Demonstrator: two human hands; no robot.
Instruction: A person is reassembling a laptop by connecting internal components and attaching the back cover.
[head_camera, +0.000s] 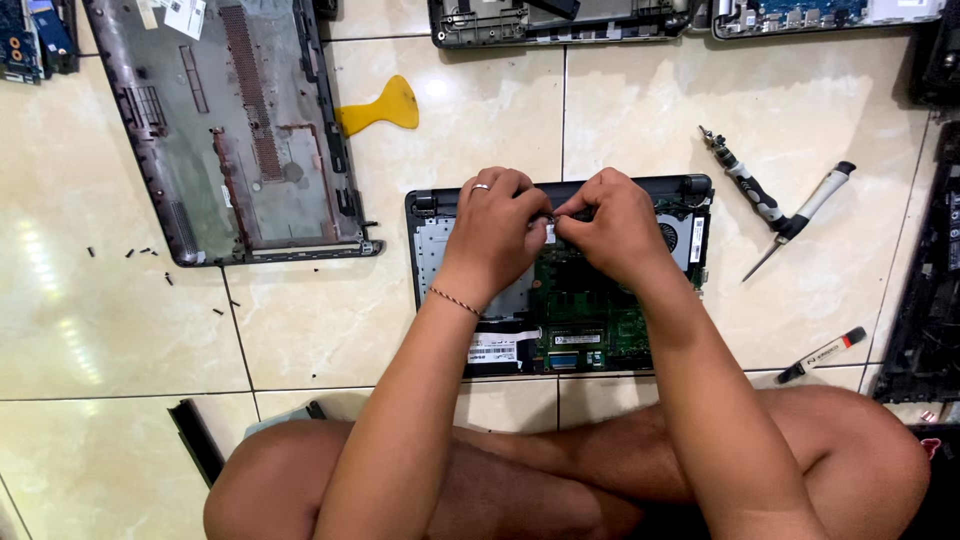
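Posture: the person sits cross-legged at the bottom of the frame, which puts both forearms over the work.
Opened laptop (590, 300): centre, base cover off, green board exposed for access.
Left hand (495, 225): fingertips pinched on a small part at the board's upper edge.
Right hand (610, 222): pinched on that same part, touching the left.
Screwdrivers (775, 205): two, crossed, centre right, within reach.
Yellow pry tool (385, 108): upper centre-left.
Removed base cover (225, 120): upper left, inside face up, loose screws beside it.
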